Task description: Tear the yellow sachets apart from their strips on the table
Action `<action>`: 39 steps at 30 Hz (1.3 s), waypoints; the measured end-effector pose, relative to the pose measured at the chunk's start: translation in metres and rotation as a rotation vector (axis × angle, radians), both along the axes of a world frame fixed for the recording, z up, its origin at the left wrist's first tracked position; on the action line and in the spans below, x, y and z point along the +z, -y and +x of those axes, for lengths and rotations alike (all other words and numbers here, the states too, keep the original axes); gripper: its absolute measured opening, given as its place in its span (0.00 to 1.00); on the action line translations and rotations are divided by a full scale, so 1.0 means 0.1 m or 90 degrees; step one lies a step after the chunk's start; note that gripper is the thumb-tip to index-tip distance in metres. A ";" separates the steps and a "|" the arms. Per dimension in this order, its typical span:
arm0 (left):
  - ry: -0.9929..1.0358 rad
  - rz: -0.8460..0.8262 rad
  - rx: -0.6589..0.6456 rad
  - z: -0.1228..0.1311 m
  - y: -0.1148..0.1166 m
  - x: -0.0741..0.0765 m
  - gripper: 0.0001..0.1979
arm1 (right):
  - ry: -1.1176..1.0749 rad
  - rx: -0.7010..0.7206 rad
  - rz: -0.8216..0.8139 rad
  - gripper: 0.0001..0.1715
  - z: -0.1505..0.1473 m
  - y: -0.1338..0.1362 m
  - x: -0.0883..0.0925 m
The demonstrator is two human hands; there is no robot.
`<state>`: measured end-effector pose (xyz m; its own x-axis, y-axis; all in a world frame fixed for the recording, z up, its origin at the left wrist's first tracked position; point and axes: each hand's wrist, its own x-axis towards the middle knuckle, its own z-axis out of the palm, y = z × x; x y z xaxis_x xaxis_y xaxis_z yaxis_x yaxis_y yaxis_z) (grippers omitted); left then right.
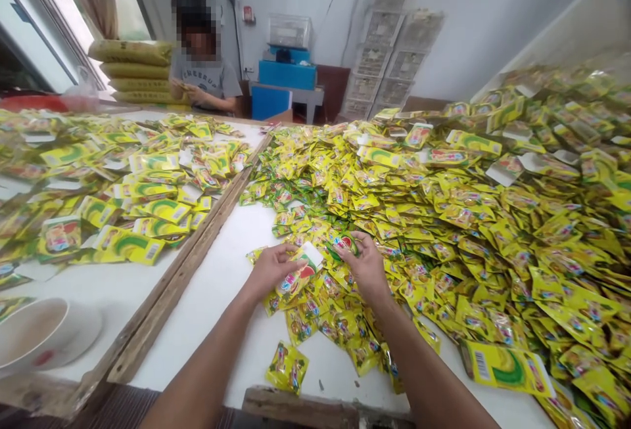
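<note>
My left hand is closed on a larger yellow packet with a white end, held just above the white table. My right hand pinches small yellow sachets at the near edge of a huge heap of small yellow sachets. The two hands are close together, nearly touching. More sachets lie under and around both wrists.
A wooden strip splits the table; the left side holds larger yellow packets. A white bowl sits at the near left. Another person sits at the far end handling packets. Stacked sacks, a blue box and wire racks stand behind.
</note>
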<state>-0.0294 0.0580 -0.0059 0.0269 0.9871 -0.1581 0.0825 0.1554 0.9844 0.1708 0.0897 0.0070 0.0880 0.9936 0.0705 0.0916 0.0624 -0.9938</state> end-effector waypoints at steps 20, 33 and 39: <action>-0.010 -0.040 -0.117 0.09 0.13 0.04 0.24 | 0.248 0.343 -0.009 0.09 0.13 0.11 0.12; 0.043 -0.069 -0.051 0.07 0.08 0.06 0.26 | 0.108 0.263 -0.003 0.15 0.02 0.09 0.02; 0.059 -0.068 -0.050 0.08 0.09 0.04 0.26 | 0.156 0.288 -0.023 0.10 0.01 0.10 -0.02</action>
